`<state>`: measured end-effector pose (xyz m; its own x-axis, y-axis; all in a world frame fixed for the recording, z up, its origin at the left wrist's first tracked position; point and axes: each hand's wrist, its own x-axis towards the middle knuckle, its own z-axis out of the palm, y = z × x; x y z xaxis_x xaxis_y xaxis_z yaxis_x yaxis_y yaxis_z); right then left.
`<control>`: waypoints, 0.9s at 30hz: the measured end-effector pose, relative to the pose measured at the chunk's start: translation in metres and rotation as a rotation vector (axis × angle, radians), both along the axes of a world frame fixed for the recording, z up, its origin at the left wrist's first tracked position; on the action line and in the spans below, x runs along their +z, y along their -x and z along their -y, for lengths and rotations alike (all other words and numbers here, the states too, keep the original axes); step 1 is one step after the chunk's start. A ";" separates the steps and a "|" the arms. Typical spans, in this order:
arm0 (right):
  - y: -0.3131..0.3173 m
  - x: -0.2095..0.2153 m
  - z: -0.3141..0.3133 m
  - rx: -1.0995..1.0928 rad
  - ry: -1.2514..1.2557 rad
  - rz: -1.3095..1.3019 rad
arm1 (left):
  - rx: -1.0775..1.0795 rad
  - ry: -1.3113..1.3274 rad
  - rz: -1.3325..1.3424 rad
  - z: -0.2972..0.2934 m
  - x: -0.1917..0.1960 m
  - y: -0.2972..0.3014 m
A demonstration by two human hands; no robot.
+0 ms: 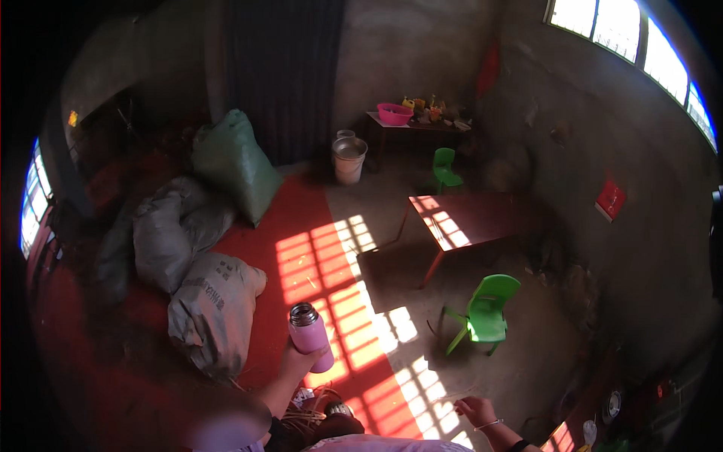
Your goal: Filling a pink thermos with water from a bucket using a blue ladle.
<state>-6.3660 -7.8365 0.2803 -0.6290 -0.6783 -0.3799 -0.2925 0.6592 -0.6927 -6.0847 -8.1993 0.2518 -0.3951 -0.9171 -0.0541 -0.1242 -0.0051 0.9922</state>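
Observation:
My left hand (307, 357) is wrapped round a pink insulated bottle (310, 339) with a bare steel neck. The bottle is lidless and leans slightly, its mouth facing up. It is held above the red floor covering, left of centre. Low on the right, my right hand (476, 412) hangs apart from the bottle, a bracelet at its wrist. Its fingers are loosely bent and I see nothing in them.
Stuffed sacks (215, 309) lie at the left, with a green sack (239, 166) behind. A dark red table (482, 218), green chairs (488, 313) and a white bucket (349, 166) stand ahead. A pink basin (395, 114) sits on the far cluttered table.

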 end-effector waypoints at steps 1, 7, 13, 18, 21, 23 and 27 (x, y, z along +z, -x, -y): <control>0.009 -0.009 0.002 0.032 -0.132 0.028 | 0.008 -0.011 -0.014 0.035 0.014 0.026; 0.060 -0.072 0.104 0.458 -0.466 0.251 | -0.189 0.104 -0.146 0.214 0.116 0.187; 0.163 -0.101 0.299 0.694 -0.241 0.148 | -0.283 -0.040 -0.463 0.291 0.098 0.359; 0.290 -0.092 0.490 0.816 -0.192 -0.099 | -0.305 -0.001 -0.090 0.359 0.049 0.415; 0.359 -0.073 0.589 0.691 -0.047 -0.226 | -0.380 -0.117 0.267 0.432 0.041 0.426; 0.390 -0.061 0.653 0.747 -0.043 -0.219 | -0.299 -0.080 0.229 0.482 0.043 0.432; 0.428 -0.068 0.782 0.833 0.067 -0.151 | -0.173 -0.034 0.208 0.587 0.029 0.447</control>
<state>-6.7939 -8.6187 0.2120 0.0452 -0.9606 -0.2742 -0.7567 0.1463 -0.6371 -6.5321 -8.7863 0.2813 -0.5227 -0.8333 -0.1800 -0.3274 0.0012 0.9449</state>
